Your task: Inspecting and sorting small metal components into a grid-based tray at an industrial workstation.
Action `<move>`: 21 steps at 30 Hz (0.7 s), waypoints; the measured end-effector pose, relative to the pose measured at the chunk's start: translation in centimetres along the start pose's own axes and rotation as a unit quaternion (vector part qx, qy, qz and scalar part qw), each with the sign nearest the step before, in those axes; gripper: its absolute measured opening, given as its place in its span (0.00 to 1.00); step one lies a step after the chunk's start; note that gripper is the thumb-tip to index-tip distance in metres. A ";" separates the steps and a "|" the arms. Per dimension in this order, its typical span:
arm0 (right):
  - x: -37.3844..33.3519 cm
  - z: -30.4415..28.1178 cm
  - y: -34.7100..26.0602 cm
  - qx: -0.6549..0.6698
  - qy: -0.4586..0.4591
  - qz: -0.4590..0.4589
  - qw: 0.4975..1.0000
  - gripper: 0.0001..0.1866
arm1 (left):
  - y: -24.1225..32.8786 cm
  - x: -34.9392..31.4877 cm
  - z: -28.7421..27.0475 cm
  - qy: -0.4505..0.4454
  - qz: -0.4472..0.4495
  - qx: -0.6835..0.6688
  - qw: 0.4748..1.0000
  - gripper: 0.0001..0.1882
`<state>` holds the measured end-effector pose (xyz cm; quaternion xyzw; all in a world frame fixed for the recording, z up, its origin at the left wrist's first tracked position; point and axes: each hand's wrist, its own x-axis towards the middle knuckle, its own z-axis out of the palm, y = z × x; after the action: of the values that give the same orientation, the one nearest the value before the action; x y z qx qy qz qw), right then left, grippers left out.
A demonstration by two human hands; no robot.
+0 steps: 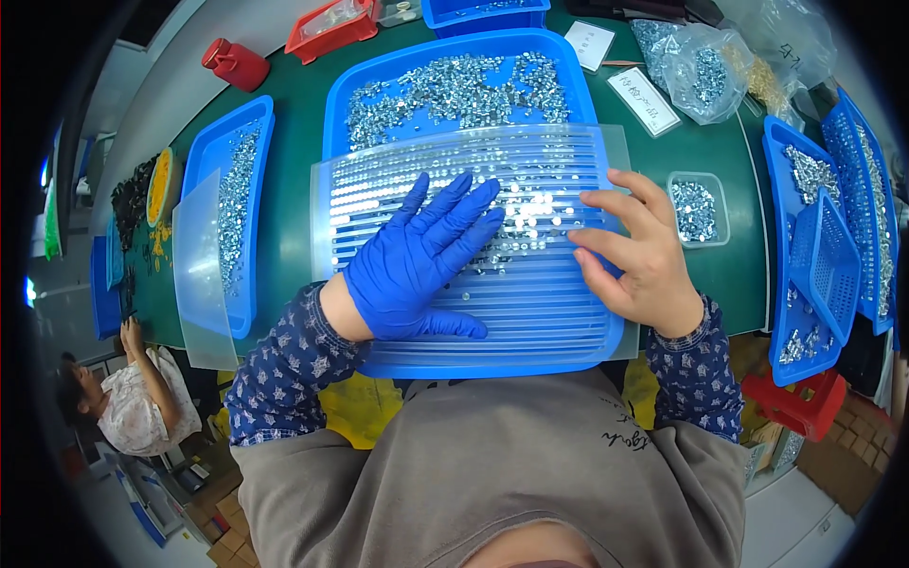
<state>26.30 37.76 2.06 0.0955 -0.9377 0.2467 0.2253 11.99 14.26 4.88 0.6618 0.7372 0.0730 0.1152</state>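
My left hand [412, 256], in a blue glove, lies spread on a clear ridged plastic sheet [549, 327]. Nothing is gripped in it. Small shiny metal parts [530, 213] sit in and around the grooves, just past its fingertips. At the sheet's right side, my bare right hand [636, 248] has its fingers bent and apart, with nothing visible between them; its fingertips are at or just above the sheet. Beneath the sheet is a large blue tray [333, 106], whose far part holds a heap of the same shiny parts [464, 90].
To the right stand a small clear container [699, 245] of parts and blue trays [778, 284]. A blue tray [248, 293] with another clear sheet [201, 303] is on the left. Plastic bags [710, 76], a red bottle [237, 64] and a red bin [327, 43] lie farther back. Another person [137, 398] sits at left.
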 end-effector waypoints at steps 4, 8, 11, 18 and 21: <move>0.1 0.1 0.1 0.011 0.019 -0.005 1.000 0.09 | 0.1 0.7 0.3 -0.003 0.000 -0.020 1.000 0.53; -0.1 0.1 0.1 -0.007 -0.038 -0.024 0.999 0.12 | 0.0 0.6 0.2 -0.003 -0.014 -0.011 1.000 0.53; -0.1 0.0 0.2 -0.016 -0.039 -0.031 0.999 0.12 | -0.3 0.2 0.2 0.000 -0.025 -0.012 1.000 0.53; -0.1 0.2 0.4 0.036 -0.021 -0.002 0.999 0.10 | 0.1 0.1 0.3 -0.023 -0.021 0.005 0.999 0.53; -0.1 0.3 0.5 0.042 -0.016 0.000 0.999 0.10 | -0.2 0.5 0.7 -0.027 -0.024 0.023 0.999 0.53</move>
<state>26.15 38.05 1.60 0.1094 -0.9300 0.2842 0.2058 11.94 14.72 4.13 0.6478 0.7512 0.0354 0.1221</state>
